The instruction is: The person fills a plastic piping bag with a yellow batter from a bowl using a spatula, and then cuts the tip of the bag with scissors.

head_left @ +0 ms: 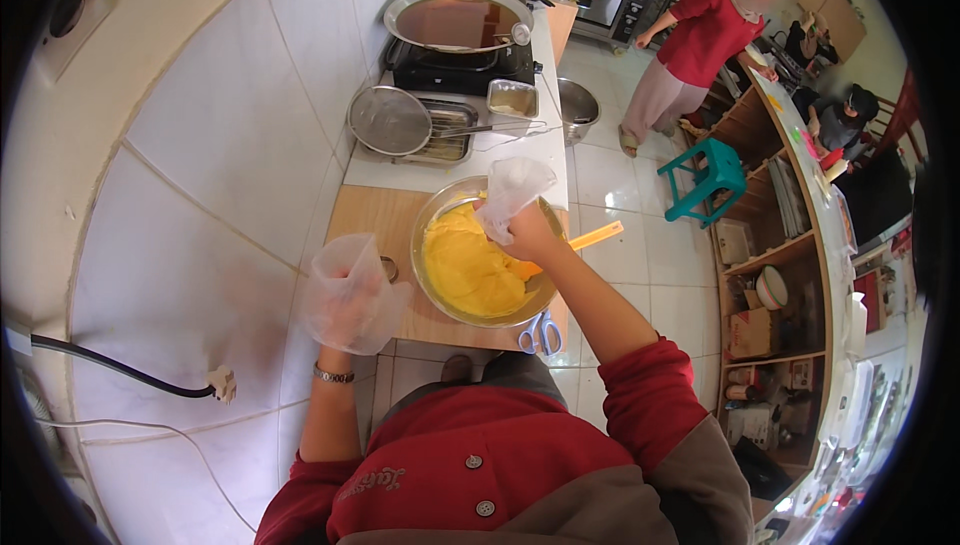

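A large metal bowl [420, 270] of thick yellow batter or cream [465, 270] stands on the wooden board. Over its far right side, my right hand [530, 235] is closed on a bunched piece of clear plastic [517, 185]. Left of the bowl, a translucent plastic bag [345, 250] hangs open around my left hand [352, 307], which seems to grip it from below; the fingers show only dimly through the film. An orange-yellow spatula [598, 235] rests in the bowl, its handle over the right rim. Blue-handled scissors [541, 334] lie at the board's near edge.
Beyond the bowl are a sieve [390, 120], a metal tray [450, 148], a small square tin [512, 99] and a wide pan of brown liquid [455, 22] on a stove [465, 70]. A tiled wall is at left. A green stool [707, 177] and a person [700, 35] are at right.
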Available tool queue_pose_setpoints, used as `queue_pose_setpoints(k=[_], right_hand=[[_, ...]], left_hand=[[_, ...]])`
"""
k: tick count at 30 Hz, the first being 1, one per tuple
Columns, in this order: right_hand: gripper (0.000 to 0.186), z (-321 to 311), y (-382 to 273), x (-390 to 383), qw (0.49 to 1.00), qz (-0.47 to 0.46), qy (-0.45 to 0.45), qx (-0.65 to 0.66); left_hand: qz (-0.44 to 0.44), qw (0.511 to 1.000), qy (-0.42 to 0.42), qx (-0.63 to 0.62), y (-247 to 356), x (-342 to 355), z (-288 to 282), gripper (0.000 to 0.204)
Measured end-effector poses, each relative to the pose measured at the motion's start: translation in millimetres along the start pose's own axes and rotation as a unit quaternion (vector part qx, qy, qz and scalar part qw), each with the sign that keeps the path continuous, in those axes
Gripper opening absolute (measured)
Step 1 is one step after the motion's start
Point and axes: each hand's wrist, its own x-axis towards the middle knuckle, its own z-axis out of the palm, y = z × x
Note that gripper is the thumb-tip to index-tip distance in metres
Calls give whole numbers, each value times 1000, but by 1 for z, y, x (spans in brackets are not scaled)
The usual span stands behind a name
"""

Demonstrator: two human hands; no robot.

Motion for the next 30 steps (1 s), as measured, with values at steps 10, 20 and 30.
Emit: queue_pose_setpoints(k=[10,20,30], right_hand=[[40,-63,-3,-27,774,166,454,410],[35,-105,-46,-25,505,248,415,714],[42,-97,-69,-1,507,229,391,734]], left_hand=[[147,974,-93,145,92,-7,30,46],[230,961,-111,105,109,-6,75,36],[396,860,-213,243,155,25,91,29]])
